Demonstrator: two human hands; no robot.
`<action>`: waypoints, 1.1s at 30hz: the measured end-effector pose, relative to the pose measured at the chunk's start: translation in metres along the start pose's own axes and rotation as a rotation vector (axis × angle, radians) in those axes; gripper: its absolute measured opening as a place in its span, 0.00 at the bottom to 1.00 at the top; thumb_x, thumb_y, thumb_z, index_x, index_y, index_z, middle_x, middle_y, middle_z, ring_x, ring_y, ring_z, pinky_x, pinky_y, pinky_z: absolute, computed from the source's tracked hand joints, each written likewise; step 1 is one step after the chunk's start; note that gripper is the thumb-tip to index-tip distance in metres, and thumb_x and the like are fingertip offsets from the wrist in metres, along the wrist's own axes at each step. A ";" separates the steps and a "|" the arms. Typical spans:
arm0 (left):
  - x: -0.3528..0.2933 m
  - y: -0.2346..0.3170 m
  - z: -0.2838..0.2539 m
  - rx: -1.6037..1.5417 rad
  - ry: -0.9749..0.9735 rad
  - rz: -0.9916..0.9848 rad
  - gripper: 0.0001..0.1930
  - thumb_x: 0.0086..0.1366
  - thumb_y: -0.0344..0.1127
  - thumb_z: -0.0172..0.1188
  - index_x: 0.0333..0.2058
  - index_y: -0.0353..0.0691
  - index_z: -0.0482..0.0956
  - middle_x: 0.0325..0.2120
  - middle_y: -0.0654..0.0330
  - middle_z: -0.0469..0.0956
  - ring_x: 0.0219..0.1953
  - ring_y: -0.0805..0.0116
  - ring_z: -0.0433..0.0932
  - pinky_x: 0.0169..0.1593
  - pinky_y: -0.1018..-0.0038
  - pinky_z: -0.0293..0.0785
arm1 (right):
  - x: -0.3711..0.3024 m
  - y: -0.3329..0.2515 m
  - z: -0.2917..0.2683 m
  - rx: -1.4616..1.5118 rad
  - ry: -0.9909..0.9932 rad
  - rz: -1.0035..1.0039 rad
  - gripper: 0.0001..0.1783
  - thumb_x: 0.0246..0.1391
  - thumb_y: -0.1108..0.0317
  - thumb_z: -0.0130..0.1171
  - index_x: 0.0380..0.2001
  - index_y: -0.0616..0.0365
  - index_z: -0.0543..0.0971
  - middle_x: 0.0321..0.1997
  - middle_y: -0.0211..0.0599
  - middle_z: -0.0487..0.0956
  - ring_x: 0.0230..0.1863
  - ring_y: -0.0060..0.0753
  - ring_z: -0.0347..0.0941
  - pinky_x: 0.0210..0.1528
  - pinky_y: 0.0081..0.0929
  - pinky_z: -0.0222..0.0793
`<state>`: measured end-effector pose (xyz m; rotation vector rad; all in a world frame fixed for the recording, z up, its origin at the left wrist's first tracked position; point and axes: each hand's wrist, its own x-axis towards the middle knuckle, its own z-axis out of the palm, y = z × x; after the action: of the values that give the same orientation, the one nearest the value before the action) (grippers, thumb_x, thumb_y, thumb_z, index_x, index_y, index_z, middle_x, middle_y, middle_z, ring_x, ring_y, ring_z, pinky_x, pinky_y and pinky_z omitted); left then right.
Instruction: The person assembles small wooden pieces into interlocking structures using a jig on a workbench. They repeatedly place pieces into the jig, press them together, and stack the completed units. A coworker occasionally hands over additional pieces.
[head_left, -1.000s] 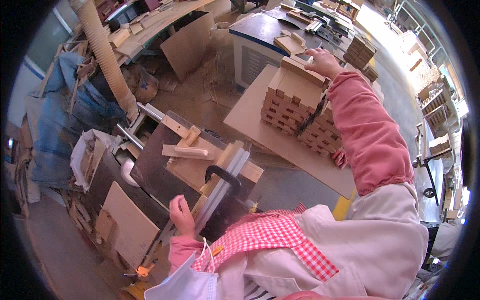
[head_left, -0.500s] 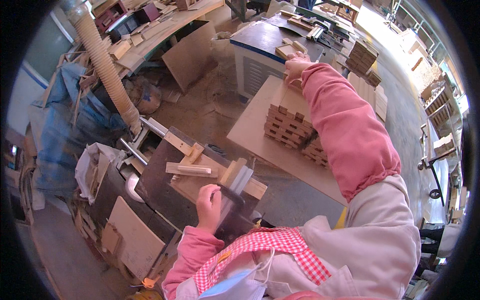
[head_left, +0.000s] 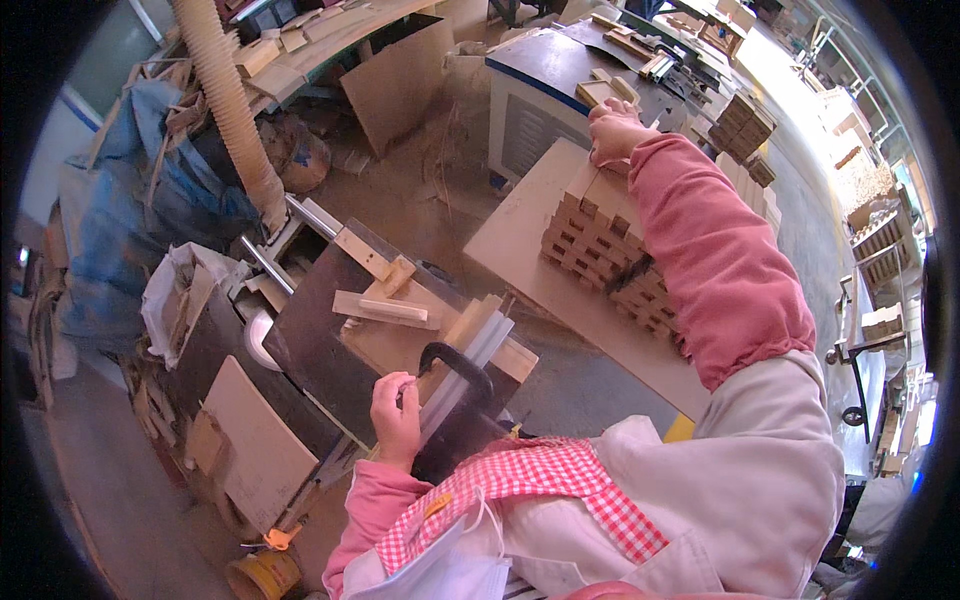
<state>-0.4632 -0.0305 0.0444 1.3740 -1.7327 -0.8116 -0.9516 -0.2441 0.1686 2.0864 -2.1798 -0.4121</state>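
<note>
My right arm, in a pink sleeve cover, stretches across to the far side. My right hand [head_left: 615,132] is over the far end of a stack of notched wooden blocks [head_left: 590,240], fingers apart, with no piece visible in it. The stack stands on a pale board [head_left: 515,225]. Close to my body, my left hand [head_left: 396,415] is closed, fingers curled; what they hold, if anything, is hidden. Beside it a black clamp [head_left: 455,365] sits over a grey metal bar [head_left: 465,365] and a wooden strip. Short wooden pieces [head_left: 385,308] lie on the dark machine table [head_left: 310,325].
A ribbed hose [head_left: 230,110] comes down at the left by a blue sheet [head_left: 130,210]. Beyond the stack stands a dark-topped machine [head_left: 545,65]. More wood stacks [head_left: 742,122] are at the right. A board [head_left: 258,445] leans at lower left, above a yellow bucket [head_left: 262,575].
My right hand has shifted slightly along the far end of the stack. The left hand has drawn a little away from the clamp. The whole view has shifted slightly.
</note>
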 end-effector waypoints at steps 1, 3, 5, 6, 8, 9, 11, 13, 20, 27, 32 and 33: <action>-0.001 0.000 0.000 0.001 0.002 -0.001 0.06 0.59 0.26 0.54 0.34 0.33 0.76 0.36 0.51 0.76 0.41 0.54 0.75 0.47 0.66 0.70 | -0.004 -0.004 -0.004 0.006 0.000 -0.048 0.22 0.31 0.52 0.66 0.34 0.49 0.84 0.58 0.32 0.67 0.62 0.48 0.51 0.63 0.47 0.50; -0.003 -0.001 0.000 0.003 0.004 -0.002 0.06 0.59 0.26 0.54 0.34 0.33 0.76 0.36 0.51 0.76 0.41 0.54 0.75 0.47 0.66 0.70 | -0.015 -0.009 -0.012 0.004 -0.035 -0.114 0.21 0.32 0.52 0.65 0.33 0.49 0.84 0.58 0.33 0.67 0.63 0.47 0.51 0.63 0.47 0.49; -0.006 -0.001 0.002 -0.008 0.003 -0.004 0.06 0.59 0.27 0.54 0.34 0.33 0.76 0.36 0.51 0.76 0.41 0.54 0.75 0.48 0.66 0.70 | -0.023 -0.012 -0.024 -0.023 -0.068 -0.132 0.22 0.36 0.58 0.66 0.38 0.53 0.82 0.58 0.35 0.67 0.61 0.46 0.54 0.62 0.42 0.52; -0.007 -0.002 0.003 -0.024 0.004 -0.012 0.06 0.59 0.27 0.54 0.34 0.33 0.76 0.36 0.50 0.76 0.41 0.54 0.75 0.48 0.66 0.70 | -0.027 -0.012 -0.030 -0.020 -0.068 -0.142 0.23 0.37 0.60 0.66 0.41 0.55 0.80 0.57 0.38 0.69 0.60 0.47 0.57 0.61 0.41 0.55; -0.011 -0.003 0.005 -0.030 0.004 -0.028 0.06 0.59 0.27 0.54 0.34 0.33 0.76 0.36 0.51 0.76 0.41 0.54 0.75 0.48 0.67 0.70 | -0.032 -0.012 -0.035 0.023 -0.115 -0.124 0.25 0.39 0.64 0.66 0.44 0.59 0.77 0.53 0.44 0.72 0.56 0.48 0.64 0.57 0.40 0.61; -0.012 -0.004 0.006 -0.055 0.009 -0.049 0.06 0.59 0.27 0.54 0.33 0.33 0.76 0.36 0.51 0.76 0.41 0.55 0.76 0.48 0.67 0.70 | -0.034 -0.011 -0.037 0.061 -0.160 -0.095 0.26 0.40 0.66 0.66 0.45 0.60 0.76 0.50 0.47 0.74 0.54 0.49 0.67 0.55 0.40 0.64; -0.016 -0.006 0.007 -0.028 0.016 -0.046 0.06 0.58 0.27 0.54 0.33 0.33 0.76 0.36 0.51 0.76 0.41 0.55 0.76 0.48 0.67 0.71 | -0.036 -0.006 -0.036 0.077 -0.208 -0.075 0.25 0.41 0.68 0.65 0.46 0.62 0.74 0.45 0.51 0.76 0.50 0.52 0.72 0.51 0.40 0.69; -0.020 -0.008 0.006 -0.015 0.019 -0.045 0.06 0.58 0.27 0.54 0.33 0.33 0.76 0.36 0.51 0.76 0.41 0.55 0.76 0.47 0.67 0.71 | -0.039 -0.005 -0.031 0.029 -0.236 -0.076 0.24 0.41 0.69 0.65 0.44 0.63 0.74 0.41 0.54 0.77 0.46 0.54 0.74 0.47 0.40 0.72; -0.033 -0.006 -0.005 -0.005 0.022 -0.052 0.06 0.59 0.28 0.55 0.34 0.33 0.76 0.35 0.52 0.76 0.40 0.56 0.76 0.47 0.67 0.71 | -0.048 0.001 -0.008 0.097 -0.211 0.013 0.19 0.46 0.74 0.58 0.45 0.63 0.74 0.44 0.52 0.77 0.49 0.53 0.73 0.50 0.40 0.72; -0.054 -0.024 -0.017 -0.003 0.094 -0.104 0.08 0.63 0.32 0.55 0.36 0.34 0.75 0.36 0.53 0.76 0.40 0.59 0.75 0.45 0.69 0.71 | -0.041 0.006 0.020 0.408 -0.089 -0.145 0.21 0.53 0.72 0.55 0.51 0.60 0.69 0.48 0.47 0.74 0.49 0.46 0.71 0.51 0.34 0.68; -0.069 -0.043 -0.035 0.045 0.193 -0.132 0.07 0.60 0.31 0.55 0.36 0.35 0.76 0.36 0.53 0.76 0.42 0.56 0.75 0.47 0.68 0.70 | -0.051 -0.091 -0.020 0.360 0.190 -0.599 0.21 0.52 0.74 0.51 0.50 0.61 0.64 0.47 0.52 0.69 0.51 0.57 0.66 0.53 0.42 0.64; -0.072 -0.046 -0.038 0.052 0.214 -0.137 0.07 0.60 0.31 0.55 0.36 0.35 0.76 0.37 0.53 0.76 0.42 0.56 0.75 0.47 0.67 0.70 | -0.057 -0.123 -0.031 0.401 0.195 -0.701 0.19 0.51 0.74 0.52 0.48 0.62 0.65 0.46 0.52 0.69 0.50 0.57 0.67 0.51 0.43 0.65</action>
<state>-0.3990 0.0291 0.0123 1.5676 -1.5170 -0.6694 -0.8218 -0.1951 0.1726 2.9283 -1.4550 0.2097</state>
